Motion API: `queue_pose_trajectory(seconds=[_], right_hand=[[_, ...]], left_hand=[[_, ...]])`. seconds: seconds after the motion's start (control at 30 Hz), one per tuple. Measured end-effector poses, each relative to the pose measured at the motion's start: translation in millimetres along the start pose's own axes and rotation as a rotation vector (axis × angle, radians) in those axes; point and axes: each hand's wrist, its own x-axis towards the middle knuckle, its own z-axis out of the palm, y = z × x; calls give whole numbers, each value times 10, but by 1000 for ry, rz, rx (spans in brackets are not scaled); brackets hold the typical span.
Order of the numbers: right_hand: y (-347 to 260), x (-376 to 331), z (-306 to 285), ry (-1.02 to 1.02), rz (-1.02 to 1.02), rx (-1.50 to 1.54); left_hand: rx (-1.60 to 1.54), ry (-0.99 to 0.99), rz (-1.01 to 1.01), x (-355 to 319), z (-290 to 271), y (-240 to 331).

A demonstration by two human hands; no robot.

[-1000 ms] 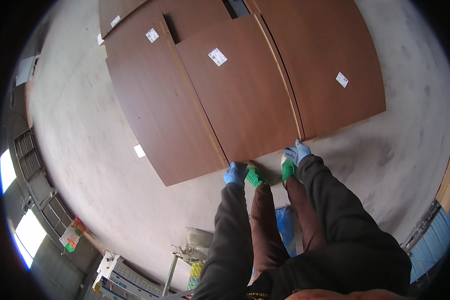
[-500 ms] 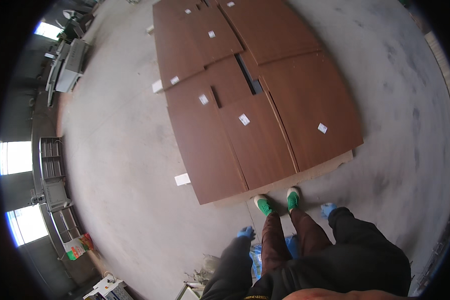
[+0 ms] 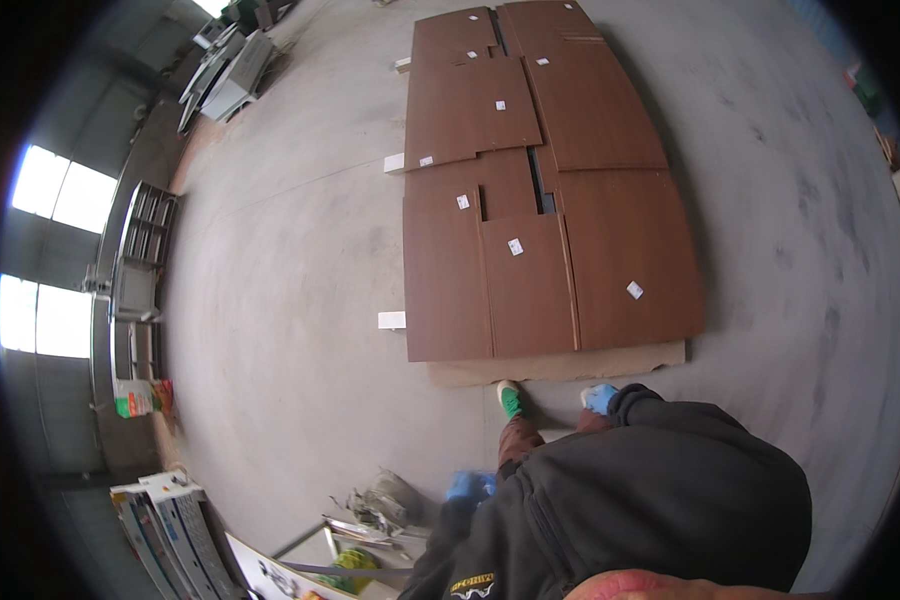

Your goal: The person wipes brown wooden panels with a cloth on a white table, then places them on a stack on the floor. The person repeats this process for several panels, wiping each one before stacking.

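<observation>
Panels [image 3: 530, 300], brown, lie flat from centre to upper centre of frame, some overlapping, seams uneven. Brown sheet [image 3: 570, 369] pokes out under the bottom edge. White blocks [image 3: 392, 320] stick out on the left side.

Right hand [image 3: 599, 399]: blue glove, lower centre, just below the panels' bottom edge, apart from it. Nothing visible in it; can't tell if the grip is wide or narrow. Left hand [image 3: 465, 487]: blurred blue patch, lower centre, well apart from the panels. Can't read that grip either, or whether it holds anything.

Handling, my read: panels look broad and thin. Take one near both bottom corners, pull evenly or it'll skew. Ease the edge up rather than drag; faces could scuff. Keep fingers out of seams and the dark slot [image 3: 543, 182] right of centre. Strip [image 3: 571, 285] beside the right-hand panel looks raised and could snag, so clear it first. Shoes [image 3: 511, 402] sit near the bottom edge: toes back before lowering anything. Keep gloves off labels [image 3: 515, 246].
</observation>
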Motion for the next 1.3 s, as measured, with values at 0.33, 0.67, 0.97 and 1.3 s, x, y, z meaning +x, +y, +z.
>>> queue_pose_trajectory(seconds=[0.33,0.67,0.97,1.3], right_hand=[[746,-416,-1490,-4,425,-99],[417,-643,-1436,-174,181,-220],[-485,-673,-909,-177,170,-59],[-336,-1733,-469,-208,86,-581]], left_hand=[[-240,34,44,-422,1095,-1547],[-321,48,77,-602,1366,-2215],[-385,41,90,-694,1205,-3131],[-465,35,123,-885,572,-4387]])
